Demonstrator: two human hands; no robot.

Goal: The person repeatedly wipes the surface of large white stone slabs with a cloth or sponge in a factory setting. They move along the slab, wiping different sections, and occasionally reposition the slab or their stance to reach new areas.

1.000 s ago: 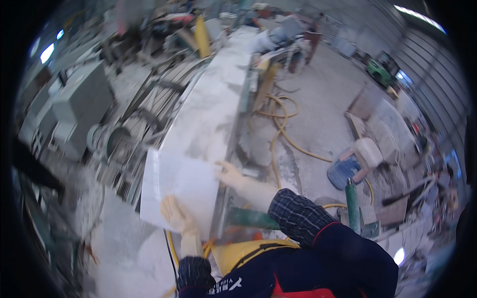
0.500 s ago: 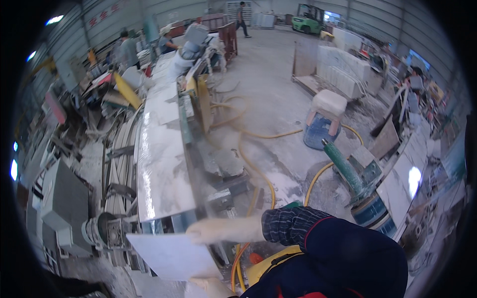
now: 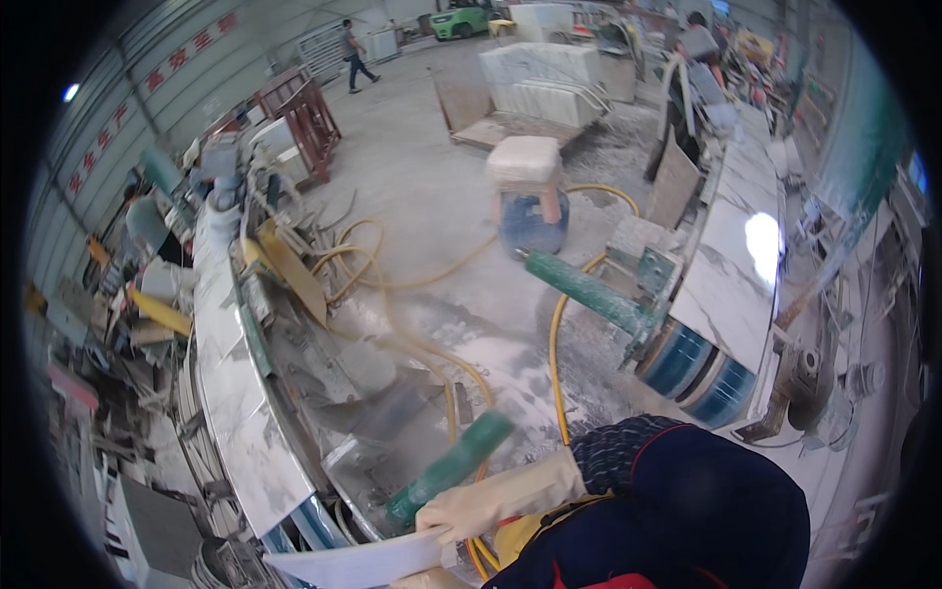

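While the R hand [image 3: 456, 510] is clamped on the right end of a white panel [image 3: 358, 566], the L hand [image 3: 429, 580] is mostly cut off below it, so can't tell its grip. Panel's at the bottom of the view, nr the blue end of a conveyor [image 3: 319, 520]; seen almost edge-on, long axis approx. L–R, right end a bit higher. Further back, an open-sided crate [image 3: 463, 98] holds white slabs [image 3: 545, 80]. Blue tub-like thing [image 3: 530, 234] by a pale stool [image 3: 523, 162]: contents unclear.
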